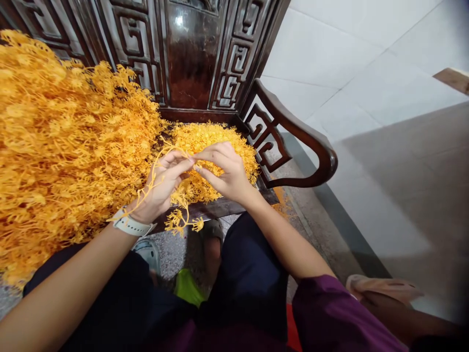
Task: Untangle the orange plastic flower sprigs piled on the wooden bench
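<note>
Left hand and right hand fingers pinched one thin yellow plastic sprig, tips meeting, likely for fine control; small yellow sprig heap just behind.

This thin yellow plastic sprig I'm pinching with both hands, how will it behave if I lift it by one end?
Probably floppy: the thin yellow plastic sprig curves and droops below the left hand and right hand pinching it. Likely very light, as a mere pinch holds it. Its branched tips may snag the heap of yellow sprigs behind.
</note>
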Demonstrator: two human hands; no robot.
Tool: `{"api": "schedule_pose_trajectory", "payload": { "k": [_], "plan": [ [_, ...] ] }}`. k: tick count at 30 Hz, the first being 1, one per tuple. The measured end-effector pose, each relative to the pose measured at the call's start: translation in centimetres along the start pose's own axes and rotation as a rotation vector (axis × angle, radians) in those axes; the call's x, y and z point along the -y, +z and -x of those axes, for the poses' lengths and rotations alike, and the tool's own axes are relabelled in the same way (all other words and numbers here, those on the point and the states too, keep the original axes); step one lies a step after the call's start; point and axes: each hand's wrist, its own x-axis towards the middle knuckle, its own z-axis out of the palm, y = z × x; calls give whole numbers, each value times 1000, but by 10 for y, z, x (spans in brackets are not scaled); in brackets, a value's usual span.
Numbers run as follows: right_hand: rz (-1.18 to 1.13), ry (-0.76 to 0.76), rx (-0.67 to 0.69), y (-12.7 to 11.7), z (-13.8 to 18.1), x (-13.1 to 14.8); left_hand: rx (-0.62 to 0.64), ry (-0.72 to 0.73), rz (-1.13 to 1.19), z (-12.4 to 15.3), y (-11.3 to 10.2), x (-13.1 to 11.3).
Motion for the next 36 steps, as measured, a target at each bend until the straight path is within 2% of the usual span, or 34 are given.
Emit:
{"api": "schedule_pose_trajectory", "payload": {
  "k": [3, 7, 13, 16, 20, 23, 25, 28, 31, 34, 36],
  "plan": [
    [-156, 38, -31, 4, 2, -5, 62, 2, 35, -1, -3, 7],
    [-417, 227, -85, 12, 4, -8, 128, -33, 48, 0, -4, 12],
    [-794, 485, -77, 18, -1, 1, 137, -47, 80, 0, -5, 15],
    [-981, 593, 1, 16, -2, 2, 151, -22, 79, 0, -7, 17],
    [-1162, 621, 215, 5, -3, 0, 269, -42, 67, 2, -8, 17],
    [-1238, 608, 226, -4, -5, 2, 299, -74, 118, 7, -5, 7],
    [-1213, 608, 144, -8, -7, 5, 270, -75, 114, 8, -3, -1],
    [-996, 633, -33, -12, -7, -3, 193, -35, 20, 5, -5, -9],
    [-685, 663, -144, -14, 0, -33, 91, -3, -41, 0, -7, -8],
    [-320, 659, -176, -14, 11, -73, 31, -11, -16, -3, -8, -4],
    [-84, 637, -183, -15, 17, -89, 20, -18, 4, -3, -7, -2]
  ]
}}
